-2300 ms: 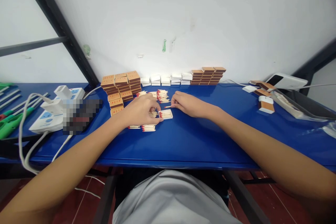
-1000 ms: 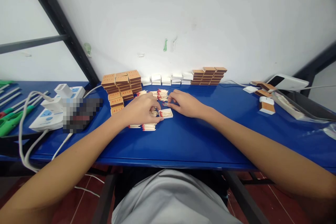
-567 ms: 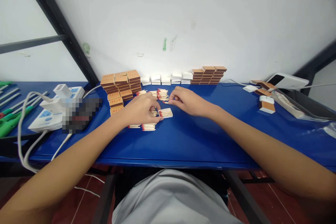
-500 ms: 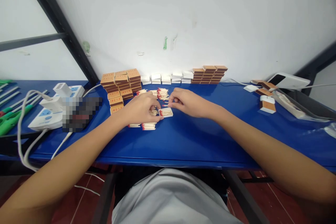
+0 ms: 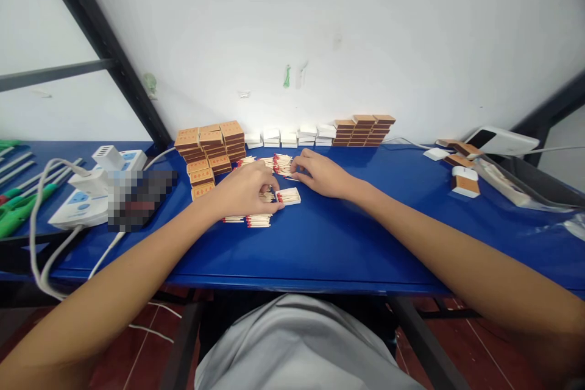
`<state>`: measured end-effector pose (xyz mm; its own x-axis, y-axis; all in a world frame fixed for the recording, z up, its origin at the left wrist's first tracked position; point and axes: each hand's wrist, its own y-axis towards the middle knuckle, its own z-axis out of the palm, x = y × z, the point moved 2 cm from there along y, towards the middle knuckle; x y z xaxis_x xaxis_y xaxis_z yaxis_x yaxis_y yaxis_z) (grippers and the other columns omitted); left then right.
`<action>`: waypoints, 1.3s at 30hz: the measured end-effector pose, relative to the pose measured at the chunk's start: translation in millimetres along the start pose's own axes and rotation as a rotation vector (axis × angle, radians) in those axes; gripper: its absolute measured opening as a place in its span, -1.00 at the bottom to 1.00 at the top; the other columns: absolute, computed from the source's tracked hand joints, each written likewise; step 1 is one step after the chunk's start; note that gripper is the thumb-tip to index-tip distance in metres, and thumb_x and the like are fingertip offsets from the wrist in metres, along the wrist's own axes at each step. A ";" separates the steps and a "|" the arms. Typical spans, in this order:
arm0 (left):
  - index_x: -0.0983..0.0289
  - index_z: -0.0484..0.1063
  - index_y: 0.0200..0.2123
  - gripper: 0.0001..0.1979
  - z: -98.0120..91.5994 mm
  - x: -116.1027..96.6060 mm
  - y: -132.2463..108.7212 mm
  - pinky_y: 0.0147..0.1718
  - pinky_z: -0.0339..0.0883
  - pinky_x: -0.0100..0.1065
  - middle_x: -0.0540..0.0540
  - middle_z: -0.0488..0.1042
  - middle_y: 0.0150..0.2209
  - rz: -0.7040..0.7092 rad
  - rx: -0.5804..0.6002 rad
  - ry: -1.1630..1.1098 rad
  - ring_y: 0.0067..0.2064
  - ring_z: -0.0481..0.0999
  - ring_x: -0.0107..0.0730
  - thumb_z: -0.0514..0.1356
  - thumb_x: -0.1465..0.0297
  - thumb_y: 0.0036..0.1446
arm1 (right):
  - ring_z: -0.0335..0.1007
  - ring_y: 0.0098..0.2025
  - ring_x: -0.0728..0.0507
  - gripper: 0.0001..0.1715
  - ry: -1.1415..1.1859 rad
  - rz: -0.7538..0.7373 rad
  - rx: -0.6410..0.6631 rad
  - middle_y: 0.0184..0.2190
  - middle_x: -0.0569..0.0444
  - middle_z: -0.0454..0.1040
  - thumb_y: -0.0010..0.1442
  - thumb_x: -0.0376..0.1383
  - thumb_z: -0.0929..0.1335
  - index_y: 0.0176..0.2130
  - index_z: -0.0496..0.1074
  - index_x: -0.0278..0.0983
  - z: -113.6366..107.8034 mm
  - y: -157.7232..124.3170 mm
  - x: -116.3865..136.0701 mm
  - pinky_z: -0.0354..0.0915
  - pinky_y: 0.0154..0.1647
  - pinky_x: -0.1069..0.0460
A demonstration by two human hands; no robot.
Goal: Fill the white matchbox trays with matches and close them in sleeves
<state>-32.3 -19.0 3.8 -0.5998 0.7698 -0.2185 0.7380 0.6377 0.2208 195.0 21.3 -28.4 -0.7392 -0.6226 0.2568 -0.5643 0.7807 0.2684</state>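
My left hand (image 5: 253, 186) grips the left end of a small white matchbox tray (image 5: 296, 197), thumb at its near corner. Wooden matches (image 5: 287, 196) with red heads lie inside the tray. Just beyond it, my right hand (image 5: 315, 172) has thumb and forefinger closed around the right ends of matches in a loose pile (image 5: 282, 162). More matches (image 5: 258, 220) lie in neat bunches on the near side of my left hand, which partly covers others.
Stacked brown matchboxes (image 5: 210, 140) stand at the back left, and more matchboxes (image 5: 364, 131) at the back right. White trays (image 5: 271, 136) line the wall between them. A power strip (image 5: 82, 201) with cables lies left; a white device (image 5: 503, 140) leans at far right.
My right hand has moved slightly away from me, from above the tray's far edge to the match pile. My left hand and the tray have stayed put.
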 end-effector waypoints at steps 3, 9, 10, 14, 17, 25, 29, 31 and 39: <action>0.24 0.66 -0.27 -0.76 0.7 0.1 0.3 -0.20 0.29 -0.21 0.10 0.52 -0.38 -0.002 0.006 0.000 -0.23 0.46 -0.20 0.42 0.18 0.13 | 0.37 -0.16 -0.19 -0.89 -0.016 0.006 -0.017 -0.12 -0.06 0.40 0.42 -0.32 0.34 -0.16 0.48 -0.25 1.4 -1.0 0.4 0.23 -0.14 -0.04; 0.26 0.66 -0.27 -0.75 0.9 0.8 0.6 -0.21 0.28 -0.21 0.08 0.50 -0.40 0.003 0.009 0.011 -0.24 0.44 -0.20 0.43 0.19 0.13 | 0.41 -0.12 -0.22 -0.87 -0.019 0.036 0.028 -0.10 -0.10 0.44 0.44 -0.32 0.32 -0.19 0.47 -0.27 -0.1 -1.7 1.8 0.26 -0.10 -0.07; 0.26 0.66 -0.27 -0.75 0.7 0.9 0.6 -0.21 0.27 -0.21 0.09 0.50 -0.40 0.006 0.009 0.010 -0.24 0.44 -0.20 0.42 0.18 0.13 | 0.41 -0.11 -0.22 -0.86 -0.013 0.032 0.031 -0.11 -0.10 0.44 0.44 -0.32 0.32 -0.20 0.47 -0.27 -1.6 -2.5 2.7 0.26 -0.09 -0.07; 0.25 0.66 -0.27 -0.75 0.1 1.0 0.4 -0.22 0.27 -0.22 0.10 0.52 -0.38 0.001 0.013 0.006 -0.24 0.44 -0.20 0.42 0.18 0.13 | 0.40 -0.17 -0.19 -0.81 -0.008 0.014 0.071 -0.17 -0.08 0.45 0.44 -0.32 0.30 -0.25 0.46 -0.25 -7.9 -8.5 8.1 0.26 -0.13 -0.05; 0.25 0.67 -0.26 -0.75 -0.1 0.5 0.5 -0.21 0.27 -0.21 0.10 0.52 -0.37 -0.011 0.017 0.002 -0.22 0.45 -0.18 0.43 0.19 0.12 | 0.38 -0.20 -0.18 -0.85 -0.011 0.024 0.085 -0.17 -0.08 0.46 0.44 -0.29 0.33 -0.21 0.46 -0.26 -9.7 -12.3 9.2 0.24 -0.17 -0.05; 0.26 0.67 -0.24 -0.73 -0.2 -0.2 0.1 -0.19 0.28 -0.21 0.10 0.52 -0.36 -0.017 0.014 0.001 -0.19 0.45 -0.17 0.43 0.18 0.13 | 0.39 -0.20 -0.17 -0.85 0.033 0.053 0.105 -0.15 -0.08 0.48 0.43 -0.27 0.34 -0.19 0.48 -0.28 -6.7 -11.9 6.6 0.25 -0.16 -0.04; 0.26 0.68 -0.24 -0.73 -0.1 -0.5 -0.4 -0.19 0.27 -0.22 0.10 0.51 -0.37 -0.016 0.018 0.004 -0.19 0.45 -0.18 0.42 0.18 0.14 | 0.38 -0.20 -0.18 -0.84 0.069 0.035 0.094 -0.16 -0.08 0.47 0.42 -0.25 0.34 -0.19 0.49 -0.27 -8.6 -12.1 7.8 0.25 -0.16 -0.04; 0.26 0.68 -0.23 -0.74 0.0 -0.4 -0.4 -0.19 0.27 -0.22 0.10 0.51 -0.37 -0.017 0.016 0.007 -0.19 0.45 -0.18 0.43 0.18 0.13 | 0.37 -0.21 -0.18 -0.83 0.096 0.030 0.101 -0.18 -0.07 0.46 0.41 -0.23 0.35 -0.18 0.49 -0.27 -9.3 -13.1 6.7 0.24 -0.17 -0.04; 0.26 0.68 -0.23 -0.72 0.5 0.5 -0.8 -0.23 0.26 -0.22 0.10 0.51 -0.35 -0.014 0.014 0.009 -0.19 0.44 -0.18 0.43 0.17 0.12 | 0.31 -0.26 -0.14 -0.74 0.186 -0.068 0.179 -0.19 -0.01 0.40 0.35 -0.15 0.40 -0.06 0.50 -0.25 -12.7 -19.5 2.3 0.24 -0.21 -0.02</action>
<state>-33.1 -19.0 3.1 -0.6126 0.7613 -0.2125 0.7340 0.6476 0.2045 209.0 4.0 -21.2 -0.6269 -0.6598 0.4142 -0.6784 0.7238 0.1262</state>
